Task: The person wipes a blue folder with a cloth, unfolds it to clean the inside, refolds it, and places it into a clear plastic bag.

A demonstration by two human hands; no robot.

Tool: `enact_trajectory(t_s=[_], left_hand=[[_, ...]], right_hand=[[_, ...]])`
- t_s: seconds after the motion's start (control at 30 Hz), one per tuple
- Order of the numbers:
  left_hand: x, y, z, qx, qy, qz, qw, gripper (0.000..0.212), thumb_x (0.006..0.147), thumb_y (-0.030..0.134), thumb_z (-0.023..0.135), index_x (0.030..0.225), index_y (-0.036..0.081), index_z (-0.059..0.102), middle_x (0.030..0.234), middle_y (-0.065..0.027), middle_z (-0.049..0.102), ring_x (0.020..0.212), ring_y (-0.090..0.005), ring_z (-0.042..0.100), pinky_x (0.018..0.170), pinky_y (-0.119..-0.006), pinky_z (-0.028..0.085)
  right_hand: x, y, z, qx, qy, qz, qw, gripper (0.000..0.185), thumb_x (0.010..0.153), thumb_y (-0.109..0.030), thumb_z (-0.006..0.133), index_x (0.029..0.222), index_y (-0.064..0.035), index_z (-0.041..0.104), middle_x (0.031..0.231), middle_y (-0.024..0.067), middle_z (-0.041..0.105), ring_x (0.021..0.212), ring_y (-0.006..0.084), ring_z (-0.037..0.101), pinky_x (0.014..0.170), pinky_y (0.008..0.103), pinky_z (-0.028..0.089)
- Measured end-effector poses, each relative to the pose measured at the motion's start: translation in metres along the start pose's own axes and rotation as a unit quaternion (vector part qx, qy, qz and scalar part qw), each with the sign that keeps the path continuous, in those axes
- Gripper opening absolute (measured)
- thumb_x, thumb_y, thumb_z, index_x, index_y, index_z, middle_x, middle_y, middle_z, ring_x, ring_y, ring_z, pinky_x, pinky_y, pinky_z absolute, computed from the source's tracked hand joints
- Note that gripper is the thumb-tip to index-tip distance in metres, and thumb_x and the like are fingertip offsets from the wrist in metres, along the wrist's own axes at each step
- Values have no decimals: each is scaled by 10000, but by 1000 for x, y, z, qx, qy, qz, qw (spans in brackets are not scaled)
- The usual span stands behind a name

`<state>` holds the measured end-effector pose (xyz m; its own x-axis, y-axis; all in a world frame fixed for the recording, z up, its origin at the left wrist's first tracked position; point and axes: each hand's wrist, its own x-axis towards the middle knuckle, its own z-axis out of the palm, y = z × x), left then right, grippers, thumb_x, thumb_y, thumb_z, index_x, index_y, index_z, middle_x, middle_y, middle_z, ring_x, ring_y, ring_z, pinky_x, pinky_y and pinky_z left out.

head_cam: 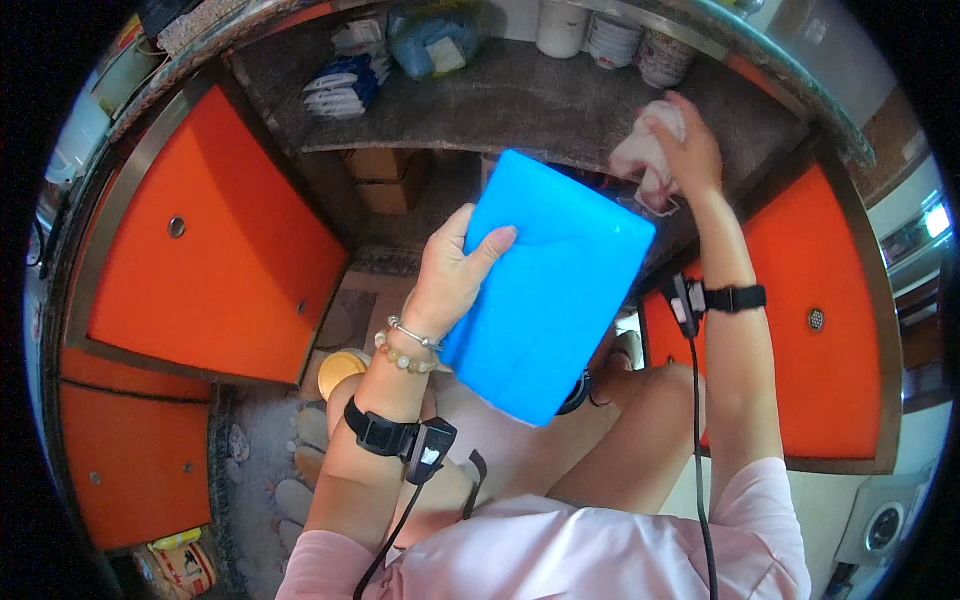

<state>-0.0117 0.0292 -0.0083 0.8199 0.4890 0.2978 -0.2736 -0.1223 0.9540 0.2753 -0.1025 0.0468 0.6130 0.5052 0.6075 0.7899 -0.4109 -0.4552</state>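
Observation:
My left hand grips the left edge of a flat, bright blue rectangular box or slab, its thumb on the upper face; what it is exactly I cannot tell. A crumpled white and pink cloth is in my right hand, over the right part of the dark cabinet shelf. The right hand is slightly blurred, and some fingers are hidden behind the cloth. The blue thing hangs in front of the shelf edge, apart from the cloth, and hides part of the lower compartment.
Orange cabinet doors stand open at left and right. Blue and white packets, a bluish plastic bag, a white canister and stacked bowls line the shelf's back. Cardboard boxes are below. A yellow lid lies near my left knee.

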Motion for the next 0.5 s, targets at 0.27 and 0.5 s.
enact_trajectory(t_s=[0.27, 0.5], left_hand=[[8, -7, 3, -181, 164, -147, 958, 356, 869, 273, 571, 1078, 3, 471, 1013, -95, 562, 905, -139, 552, 784, -275, 468], [19, -5, 7, -223, 236, -127, 937, 424, 869, 274, 569, 1159, 4, 417, 1079, -107, 537, 961, -162, 537, 830, -297, 458]], right_hand=[[-31, -27, -2, 36, -183, 147, 972, 812, 798, -628, 435, 1352, -52, 292, 1303, 177, 423, 1179, 321, 432, 974, 397, 328], [-113, -79, -9, 346, -354, 268, 827, 917, 683, -427, 704, 1312, 85, 276, 1244, 265, 430, 1130, 300, 460, 963, 335, 345]])
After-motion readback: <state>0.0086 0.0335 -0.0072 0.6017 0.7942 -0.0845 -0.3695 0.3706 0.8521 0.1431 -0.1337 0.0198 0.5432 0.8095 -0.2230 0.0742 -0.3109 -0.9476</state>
